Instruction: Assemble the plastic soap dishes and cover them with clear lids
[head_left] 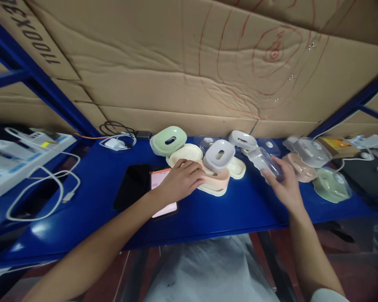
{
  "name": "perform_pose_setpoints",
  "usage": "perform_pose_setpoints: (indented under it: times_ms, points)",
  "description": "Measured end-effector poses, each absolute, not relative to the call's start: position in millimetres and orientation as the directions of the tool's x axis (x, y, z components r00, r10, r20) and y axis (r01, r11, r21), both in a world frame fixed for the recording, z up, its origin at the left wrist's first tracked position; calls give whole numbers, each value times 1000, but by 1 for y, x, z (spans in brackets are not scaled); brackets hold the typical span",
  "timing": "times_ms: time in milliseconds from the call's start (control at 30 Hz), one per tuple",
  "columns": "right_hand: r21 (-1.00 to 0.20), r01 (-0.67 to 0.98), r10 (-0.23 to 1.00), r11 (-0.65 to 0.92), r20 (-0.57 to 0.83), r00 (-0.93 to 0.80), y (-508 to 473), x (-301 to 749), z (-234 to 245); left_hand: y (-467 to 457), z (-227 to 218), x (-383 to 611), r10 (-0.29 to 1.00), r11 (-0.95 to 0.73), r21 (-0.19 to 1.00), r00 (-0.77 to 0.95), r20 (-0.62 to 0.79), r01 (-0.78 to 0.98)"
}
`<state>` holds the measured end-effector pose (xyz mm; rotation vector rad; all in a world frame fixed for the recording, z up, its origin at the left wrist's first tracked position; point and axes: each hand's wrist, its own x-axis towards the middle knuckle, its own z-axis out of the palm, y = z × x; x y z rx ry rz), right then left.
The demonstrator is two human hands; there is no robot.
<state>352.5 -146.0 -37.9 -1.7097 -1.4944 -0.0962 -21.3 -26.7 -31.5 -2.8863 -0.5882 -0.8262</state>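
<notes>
My left hand (187, 178) reaches over the left side of a peach soap dish (219, 184), its fingers closed at the rim. A lavender slotted soap dish (220, 154) leans on the back of the peach one. Beside them lie a cream dish (185, 152) and a smaller cream piece (236, 168). To the right, my right hand (285, 182) grips a clear plastic lid (269, 162), tilted, with thumb and fingers on its two sides. A green slotted dish (170, 140) and a pale grey one (243, 139) stand behind.
Clear-lidded boxes in peach (299, 167) and green (332, 184) stand at the right. A dark phone (132, 186) and a lit phone (166, 209) lie left of the dishes. A power strip (34, 163) with cables sits far left. Cardboard (164, 63) walls the back.
</notes>
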Motion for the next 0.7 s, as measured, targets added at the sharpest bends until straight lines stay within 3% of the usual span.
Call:
perform_pose_setpoints:
  times_ms: [133,333,533,700]
  points:
    - [-455,848,777,272,624,85,-120,314,-20,-24,-30,-23,332,-895,-41,725,604,444]
    - [-386,812,747,438,658,-90,-69,295,-4,2,-37,-32,508,-753,17,564,651,658]
    - [-487,752,717,445,697,27,-42,281,-14,8,-34,-34,589,-674,90,460,664,734]
    - [-597,657,794,460,608,-4,-45,282,-37,-12,-27,-27,504,-813,65,645,575,578]
